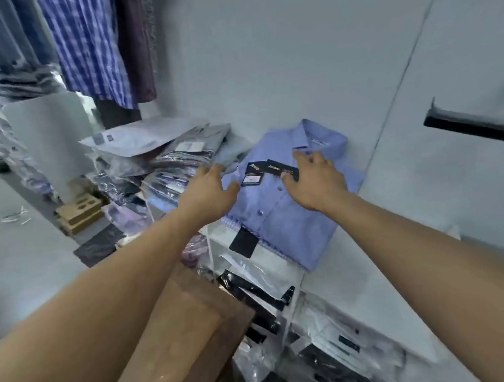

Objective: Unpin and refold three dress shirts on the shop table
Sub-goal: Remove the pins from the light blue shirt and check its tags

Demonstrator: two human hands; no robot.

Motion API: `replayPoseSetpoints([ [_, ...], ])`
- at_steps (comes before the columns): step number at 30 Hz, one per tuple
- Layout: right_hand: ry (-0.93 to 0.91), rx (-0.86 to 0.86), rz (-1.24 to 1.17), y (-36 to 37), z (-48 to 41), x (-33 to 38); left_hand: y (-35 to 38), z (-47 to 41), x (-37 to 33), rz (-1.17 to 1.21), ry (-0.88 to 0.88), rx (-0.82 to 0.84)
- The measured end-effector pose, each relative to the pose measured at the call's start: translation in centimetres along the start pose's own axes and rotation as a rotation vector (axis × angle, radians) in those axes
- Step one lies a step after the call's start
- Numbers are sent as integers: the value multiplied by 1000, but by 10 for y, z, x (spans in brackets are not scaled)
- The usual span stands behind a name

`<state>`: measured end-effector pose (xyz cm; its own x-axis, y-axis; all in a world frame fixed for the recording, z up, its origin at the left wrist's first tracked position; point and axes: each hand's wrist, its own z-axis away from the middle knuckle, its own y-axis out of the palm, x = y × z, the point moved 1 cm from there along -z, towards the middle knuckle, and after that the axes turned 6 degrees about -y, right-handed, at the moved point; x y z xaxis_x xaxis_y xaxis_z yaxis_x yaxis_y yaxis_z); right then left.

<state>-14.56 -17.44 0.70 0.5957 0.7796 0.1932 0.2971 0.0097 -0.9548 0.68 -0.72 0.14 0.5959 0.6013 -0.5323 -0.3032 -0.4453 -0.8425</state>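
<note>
White wall (295, 53) backs a white table (358, 276), and motion blur softens most of what you see. Your left hand (212, 190) lies at the near-left shoulder of the folded shirt (292, 226) with fingers spread and straight; its fingertips blur into the fabric, so you cannot tell whether they press the shirt or the bagged pile (165, 167) just beside it. Your right hand (316, 183) rests flat and wide on the chest, fingers straight, one touching a dark hang tag (282, 168) whose gold print is unreadable. A second tag (254, 174) lies next to it. The shirt is pale blue smooth cloth, collar towards the wall, buttoned placket up, its near corner overhanging the table edge. Below the table, clear-fronted compartments (289, 313) hold flat shirts in glossy plastic bags, partly hidden by glare. A brown wooden board (189, 329) sits under your left forearm, cut off below. Checked shirts (91, 47) hang at upper left, tops out of view.
</note>
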Motion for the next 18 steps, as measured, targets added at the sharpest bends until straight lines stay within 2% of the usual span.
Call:
replayPoseSetpoints([
  [4,121,130,43,15,-2,-50,38,-22,-26,-87,-42,74],
  [10,176,255,-4,32,-5,-81,71,-48,-44,-202,-161,134],
  [14,196,289,-100,40,-8,-82,78,-59,-42,-266,-197,152],
  [18,272,258,-225,47,-12,-77,76,-65,-49,-286,-127,91],
])
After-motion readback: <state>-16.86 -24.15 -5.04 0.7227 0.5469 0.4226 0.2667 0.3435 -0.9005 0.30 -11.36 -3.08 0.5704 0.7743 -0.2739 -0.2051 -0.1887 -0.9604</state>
